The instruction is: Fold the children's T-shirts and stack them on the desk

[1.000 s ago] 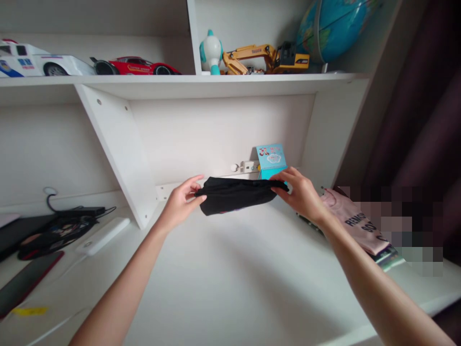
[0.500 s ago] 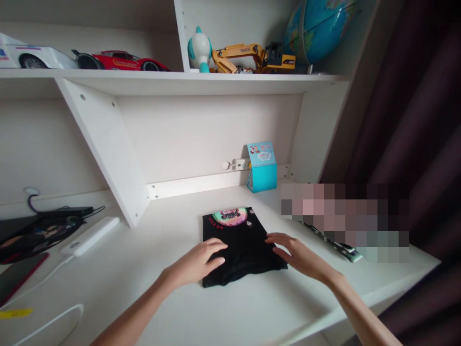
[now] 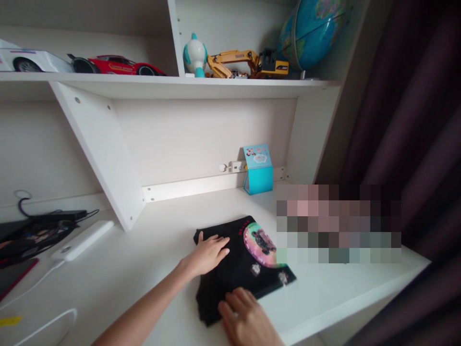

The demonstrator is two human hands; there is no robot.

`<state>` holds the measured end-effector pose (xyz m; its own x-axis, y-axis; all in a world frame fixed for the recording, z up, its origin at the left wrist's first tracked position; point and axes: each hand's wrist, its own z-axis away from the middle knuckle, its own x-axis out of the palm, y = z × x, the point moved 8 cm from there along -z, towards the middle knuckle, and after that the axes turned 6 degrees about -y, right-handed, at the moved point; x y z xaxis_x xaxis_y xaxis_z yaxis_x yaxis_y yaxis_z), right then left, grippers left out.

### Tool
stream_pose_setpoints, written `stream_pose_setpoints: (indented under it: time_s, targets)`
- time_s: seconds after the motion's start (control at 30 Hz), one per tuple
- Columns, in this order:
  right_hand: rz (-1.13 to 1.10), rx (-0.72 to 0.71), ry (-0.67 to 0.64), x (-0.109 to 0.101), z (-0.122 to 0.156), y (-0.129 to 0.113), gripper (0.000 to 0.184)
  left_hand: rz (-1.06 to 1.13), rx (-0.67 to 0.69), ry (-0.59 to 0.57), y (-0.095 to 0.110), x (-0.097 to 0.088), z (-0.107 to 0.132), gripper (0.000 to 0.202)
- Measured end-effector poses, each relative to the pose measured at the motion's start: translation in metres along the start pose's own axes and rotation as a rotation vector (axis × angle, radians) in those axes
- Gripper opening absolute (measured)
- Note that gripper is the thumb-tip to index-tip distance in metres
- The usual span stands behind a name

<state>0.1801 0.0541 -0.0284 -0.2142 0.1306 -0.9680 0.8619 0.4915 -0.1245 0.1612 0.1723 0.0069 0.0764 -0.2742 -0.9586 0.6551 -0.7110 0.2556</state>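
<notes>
A folded black T-shirt (image 3: 230,269) lies on the white desk, its round, colourful print turned to the right and small light motifs below the print. My left hand (image 3: 209,252) is spread flat on the shirt's upper left part, fingers apart. At the near edge of the cloth, my right hand (image 3: 245,317) has its fingers bent and closed on the edge; its thumb is partly hidden and the hand slightly blurred.
Behind the shirt stands a blue desk calendar (image 3: 260,175) near a wall socket (image 3: 237,166). A white power strip (image 3: 82,240) and cables lie at left. Toy cars, a yellow toy excavator (image 3: 248,62) and a globe (image 3: 313,33) fill the shelf above. A pixelated patch covers the right side.
The T-shirt has turned clockwise, so its print moved from the far side to the right. My right hand has come from the right side to the near edge; my left hand now lies flatter.
</notes>
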Motion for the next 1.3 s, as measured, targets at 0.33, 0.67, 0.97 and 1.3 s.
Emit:
stream_pose_setpoints:
  time_s: [0.33, 0.67, 0.97, 1.3]
  targets:
    - [-0.412, -0.267, -0.336, -0.063, -0.007, -0.005, 0.047, 0.024, 0.088, 0.004, -0.003, -0.018, -0.015, 0.044]
    - [-0.160, 0.307, -0.210, -0.043, 0.009, 0.178, 0.043, 0.030, -0.034, 0.072, -0.026, 0.016, 0.069, 0.044]
    - [-0.144, 0.584, -0.148, -0.042, 0.005, 0.212, 0.029, -0.011, -0.083, 0.235, -0.009, 0.005, 0.074, 0.038]
    - [-0.161, 0.529, -0.011, -0.087, 0.020, 0.227, 0.026, 0.121, 0.098, 0.366, 0.025, -0.028, 0.034, 0.033]
